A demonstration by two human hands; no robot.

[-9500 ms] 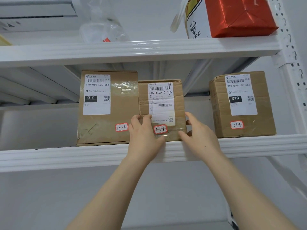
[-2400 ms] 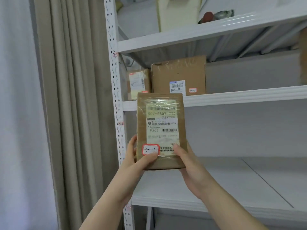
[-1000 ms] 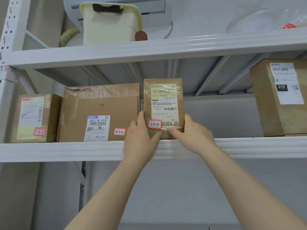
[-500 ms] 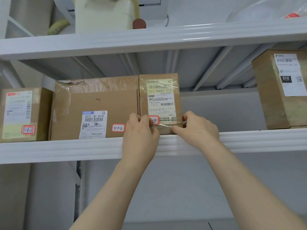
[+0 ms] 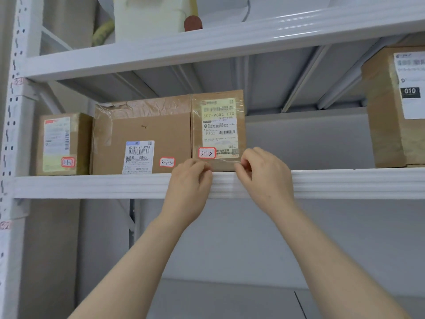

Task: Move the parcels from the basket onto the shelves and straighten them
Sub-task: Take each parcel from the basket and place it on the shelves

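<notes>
A tall brown parcel tagged 3-1-3 stands upright on the middle white shelf, its left side against the wide parcel tagged 3-1-2. My left hand has curled fingers at the tall parcel's lower left corner. My right hand pinches its lower right corner, by the loose clear tape. Both hands cover part of the shelf's front lip and the parcel's bottom edge. The basket is out of view.
A small parcel tagged 3-1-1 stands at the shelf's left end by the perforated upright. A box labelled 010 sits at the right, with a bare gap between. A pale container is on the top shelf.
The tall parcel went from held in the air to standing on the shelf against parcel 3-1-2. My hands have slid down to its bottom corners, uncovering the 3-1-3 tag.
</notes>
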